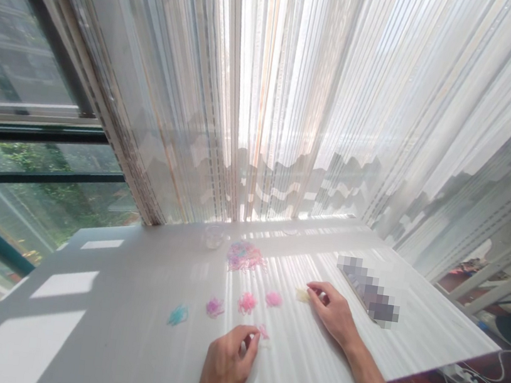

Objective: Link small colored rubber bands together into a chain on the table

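Small thin loops that look like rubber bands lie on the white table (131, 332) in separate colour heaps: a teal heap (178, 315), a purple heap (215, 307), a hot-pink heap (247, 303) and a lighter pink heap (273, 298). Behind them spreads a larger mixed heap (245, 258). My left hand (227, 366) is closed in a pinch at the near side, with pink rubber bands (263, 331) at its fingertips. Farther right, my right hand (332, 314) pinches at a pale yellow heap (302, 294). Its fingertips touch the bands.
A clear round container (214, 236) stands near the table's back edge. To the right of my right hand lies a long, pixelated object (367, 291). Sheer curtains (269, 124) hang behind the table, beside a window (25, 172). A power strip (464, 380) with cables sits on the floor.
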{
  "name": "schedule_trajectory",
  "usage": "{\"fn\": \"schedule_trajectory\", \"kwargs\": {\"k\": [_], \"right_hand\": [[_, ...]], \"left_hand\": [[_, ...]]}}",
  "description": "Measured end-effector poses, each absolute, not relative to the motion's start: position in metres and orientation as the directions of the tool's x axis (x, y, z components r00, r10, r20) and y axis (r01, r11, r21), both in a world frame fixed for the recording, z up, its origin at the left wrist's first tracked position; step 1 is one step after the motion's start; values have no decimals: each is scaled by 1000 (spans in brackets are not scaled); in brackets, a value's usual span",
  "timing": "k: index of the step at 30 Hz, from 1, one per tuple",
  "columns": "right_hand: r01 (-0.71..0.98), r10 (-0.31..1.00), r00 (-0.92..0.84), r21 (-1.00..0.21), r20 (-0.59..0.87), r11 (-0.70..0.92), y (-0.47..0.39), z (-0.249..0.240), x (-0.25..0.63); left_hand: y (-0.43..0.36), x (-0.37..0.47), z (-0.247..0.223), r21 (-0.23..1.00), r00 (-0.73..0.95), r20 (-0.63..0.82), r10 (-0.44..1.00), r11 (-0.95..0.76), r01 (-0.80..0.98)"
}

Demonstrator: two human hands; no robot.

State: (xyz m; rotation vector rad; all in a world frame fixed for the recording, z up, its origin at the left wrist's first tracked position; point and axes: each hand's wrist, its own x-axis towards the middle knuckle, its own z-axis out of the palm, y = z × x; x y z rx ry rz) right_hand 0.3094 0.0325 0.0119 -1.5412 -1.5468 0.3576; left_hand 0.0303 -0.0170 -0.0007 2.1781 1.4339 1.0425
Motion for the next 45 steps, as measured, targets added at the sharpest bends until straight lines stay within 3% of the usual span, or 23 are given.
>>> {"fn": "schedule_trajectory", "kwargs": {"k": [14, 17, 19, 21, 31, 45], "right_hand": [[661, 854, 237, -722, 462, 206, 19, 22, 299], [651, 876, 70, -687, 478, 323, -1, 30, 278], [623, 912, -141, -681, 385, 384, -15, 36, 263], [631, 919, -235, -669, 317, 392, -26, 38, 249], [722, 896, -283, -539, 343, 434, -32, 9, 219], [551, 872, -270, -677, 408, 488, -28, -2, 216]], "left_hand": [[-18, 31, 5, 603, 242, 453, 858, -495, 626], [-19, 32, 8, 592, 257, 466, 847, -514, 621], [-19, 32, 9, 575, 287, 471, 834, -537, 617], [-20, 32, 7, 538, 318, 493, 810, -571, 620], [-24, 23, -9, 459, 339, 514, 788, -586, 668], [-19, 27, -26, 483, 271, 600, 753, -611, 628]]}}
